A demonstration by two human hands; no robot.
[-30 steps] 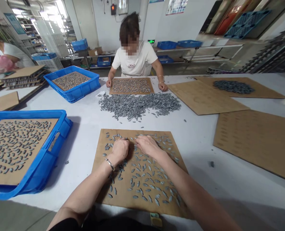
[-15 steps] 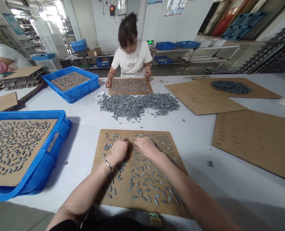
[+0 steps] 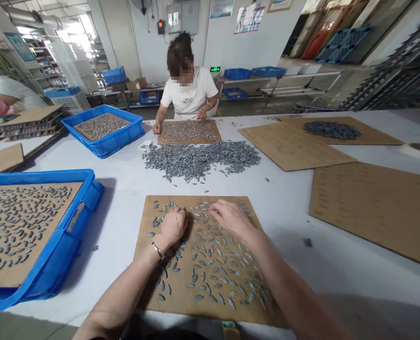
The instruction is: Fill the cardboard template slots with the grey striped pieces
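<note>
Head view: a wider gap is seen between the hands than half a second earlier; the right hand [image 3: 229, 217] is shifted rightward over the brown board [image 3: 181, 288], while the left hand [image 3: 174, 225] is kept at nearly the same spot; of the grey leaf-shaped pieces [image 3: 212, 298] on the board, more are thereby uncovered between the hands, so that their spacing can presumably be judged there.

Both forearms are extended forward; the left hand is turned knuckles up, its fingers curled in, and whether a piece is gripped cannot be told; the right hand is angled inward, its fingers bent and its fingertips drawn together low over the pieces, though any hold is too small to make out.

The pieces are spread mostly singly; the board is laid flat on the white counter [image 3: 284, 208], with a heap of like pieces [image 3: 195, 158] beyond it, before a co-worker [image 3: 189, 97].
</note>
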